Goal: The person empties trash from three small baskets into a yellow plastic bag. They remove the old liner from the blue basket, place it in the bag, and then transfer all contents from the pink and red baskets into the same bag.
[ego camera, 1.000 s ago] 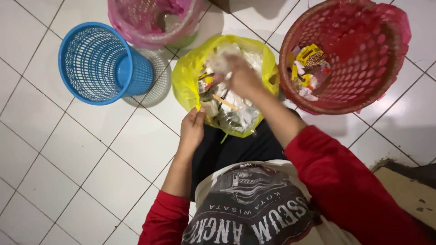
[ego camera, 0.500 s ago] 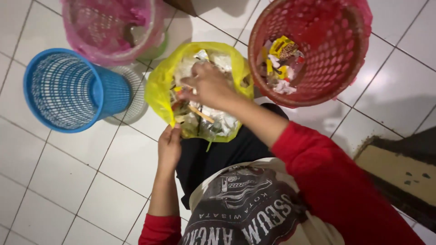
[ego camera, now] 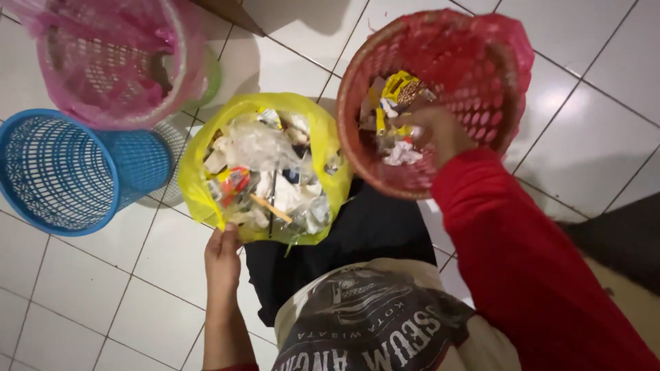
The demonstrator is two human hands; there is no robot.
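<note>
1. Head view, and the left hand is pinching the near rim of the yellow plastic bag, fingers clenched on the film at its lower left edge.
2. That bag sits open on the white tiled floor, right in front of the person's dark trousers, and it's stuffed with mixed rubbish: clear plastic, crumpled white paper, a red wrapper, a thin wooden stick.
3. Over to the right hand: it's down inside the red mesh basket, hanging over the scraps. Fingers curl downward, but whether they grasp anything I cannot tell, since the view shows only the back of the hand.
4. Waste in that red basket lies just beside and under the fingers: a yellow wrapper toward the far side, white crumpled paper nearer the wrist.
5. A red plastic liner is draped over the basket's far rim.
6. The red basket stands just to the right of the yellow bag, rims nearly touching.
7. Red sleeve runs from the right wrist to the lower right corner.
8. Further out on the left, a blue mesh basket lies tipped, its mouth facing the camera.
9. Above it, a basket with a pink plastic liner stands at the top left, near the yellow bag's far edge.
</note>
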